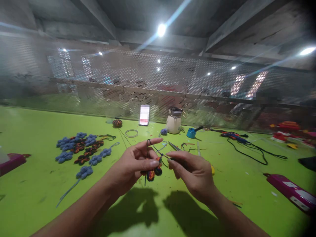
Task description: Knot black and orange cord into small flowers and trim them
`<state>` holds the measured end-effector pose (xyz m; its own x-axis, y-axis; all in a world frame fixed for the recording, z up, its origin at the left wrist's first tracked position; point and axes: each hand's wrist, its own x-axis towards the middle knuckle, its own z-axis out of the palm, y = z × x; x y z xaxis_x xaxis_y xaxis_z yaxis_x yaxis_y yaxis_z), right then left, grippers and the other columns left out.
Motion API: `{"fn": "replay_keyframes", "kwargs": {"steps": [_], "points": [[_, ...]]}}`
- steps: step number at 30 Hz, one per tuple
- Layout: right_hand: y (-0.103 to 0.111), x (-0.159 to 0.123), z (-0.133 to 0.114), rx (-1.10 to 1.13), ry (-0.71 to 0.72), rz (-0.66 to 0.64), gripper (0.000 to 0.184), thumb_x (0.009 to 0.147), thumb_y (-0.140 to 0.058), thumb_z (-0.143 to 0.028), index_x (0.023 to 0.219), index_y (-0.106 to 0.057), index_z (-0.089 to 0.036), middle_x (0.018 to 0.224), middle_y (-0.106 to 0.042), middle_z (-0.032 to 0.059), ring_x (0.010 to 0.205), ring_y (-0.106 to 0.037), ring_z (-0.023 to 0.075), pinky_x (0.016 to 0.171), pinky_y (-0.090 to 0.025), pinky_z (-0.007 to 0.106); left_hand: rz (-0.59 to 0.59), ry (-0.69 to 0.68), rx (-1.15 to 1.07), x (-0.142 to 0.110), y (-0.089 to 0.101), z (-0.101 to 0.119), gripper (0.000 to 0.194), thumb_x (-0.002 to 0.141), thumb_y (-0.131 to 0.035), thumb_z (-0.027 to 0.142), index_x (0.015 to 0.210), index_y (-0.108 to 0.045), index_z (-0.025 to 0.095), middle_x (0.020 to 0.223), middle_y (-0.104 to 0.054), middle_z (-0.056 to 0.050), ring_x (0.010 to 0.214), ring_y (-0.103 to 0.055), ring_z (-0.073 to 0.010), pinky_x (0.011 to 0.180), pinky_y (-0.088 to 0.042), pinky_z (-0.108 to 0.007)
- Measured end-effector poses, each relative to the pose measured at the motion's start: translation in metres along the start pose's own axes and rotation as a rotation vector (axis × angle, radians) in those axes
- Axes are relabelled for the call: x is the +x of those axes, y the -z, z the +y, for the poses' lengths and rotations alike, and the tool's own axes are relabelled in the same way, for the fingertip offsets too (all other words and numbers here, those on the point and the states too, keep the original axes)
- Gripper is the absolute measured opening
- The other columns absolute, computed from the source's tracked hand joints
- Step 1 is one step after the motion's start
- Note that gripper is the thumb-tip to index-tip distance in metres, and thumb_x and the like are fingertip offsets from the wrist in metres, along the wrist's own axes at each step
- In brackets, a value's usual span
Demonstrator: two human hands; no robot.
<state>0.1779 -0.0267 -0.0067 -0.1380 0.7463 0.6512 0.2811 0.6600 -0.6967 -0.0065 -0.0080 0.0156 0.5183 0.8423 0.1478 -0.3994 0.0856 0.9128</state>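
Across our green table (37,194), the blue and dark-orange flowers (79,145) at left look finished. Our left hand (134,161) pinches a multicoloured piece (150,175), forefinger extended; our right hand (194,171) pinches a slim tool (166,156) beside it. Looped yarn (147,146) suggests this piece is unfinished.

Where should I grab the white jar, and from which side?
Probably around the white jar's rounded body, from the near right: it stands upright, something dark lies across its lid, and blue yarn sits at its lower left.
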Motion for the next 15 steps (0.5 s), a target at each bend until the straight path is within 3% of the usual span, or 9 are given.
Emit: {"fn": "replay_keyframes", "kwargs": {"steps": [3,6,10,15], "points": [[0.0082,0.0026,-0.0035,-0.200,0.201,-0.010,0.022,0.074,-0.061,-0.011,0.093,-0.067,-0.022,0.074,-0.067,0.0026,0.059,-0.059,0.0132,0.051,-0.047,0.026,0.001,-0.035,-0.058,-0.0010,0.0062,0.0018,0.051,0.065,-0.069,0.010,0.113,-0.058,0.023,0.073,-0.054,0.002,0.058,-0.051,-0.0061,0.051,-0.040,-0.016],[0.0119,0.0032,-0.0053,-0.201,0.268,-0.046,0.025,0.074,-0.060,-0.007,0.093,-0.067,-0.024,0.077,-0.068,0.0022,0.064,-0.060,0.0139,0.056,-0.049,0.027,0.013,-0.025,-0.081,0.0013,0.0100,0.0004,0.045,0.066,-0.068,0.011,0.109,-0.061,0.022,0.078,-0.054,0.001,0.062,-0.050,-0.0065,0.055,-0.040,-0.018],[0.0098,0.0009,-0.0021,-0.003,0.080,-0.117,0.020,0.075,-0.061,-0.011,0.091,-0.067,-0.023,0.066,-0.064,0.0004,0.047,-0.051,0.0086,0.042,-0.042,0.022,0.002,0.013,-0.030,0.0047,0.0095,-0.0037,0.040,0.066,-0.066,0.010,0.104,-0.065,0.020,0.077,-0.054,-0.001,0.061,-0.048,-0.0068,0.053,-0.037,-0.017],[0.0038,0.0021,0.0035,0.287,-0.203,-0.138,0.012,0.077,-0.061,-0.021,0.087,-0.067,-0.018,0.056,-0.056,-0.0015,0.039,-0.042,0.0052,0.035,-0.035,0.019,-0.024,0.009,0.216,0.0047,0.0076,-0.0071,0.032,0.068,-0.062,0.010,0.099,-0.068,0.019,0.070,-0.051,-0.001,0.062,-0.046,-0.0103,0.050,-0.036,-0.019]]}}
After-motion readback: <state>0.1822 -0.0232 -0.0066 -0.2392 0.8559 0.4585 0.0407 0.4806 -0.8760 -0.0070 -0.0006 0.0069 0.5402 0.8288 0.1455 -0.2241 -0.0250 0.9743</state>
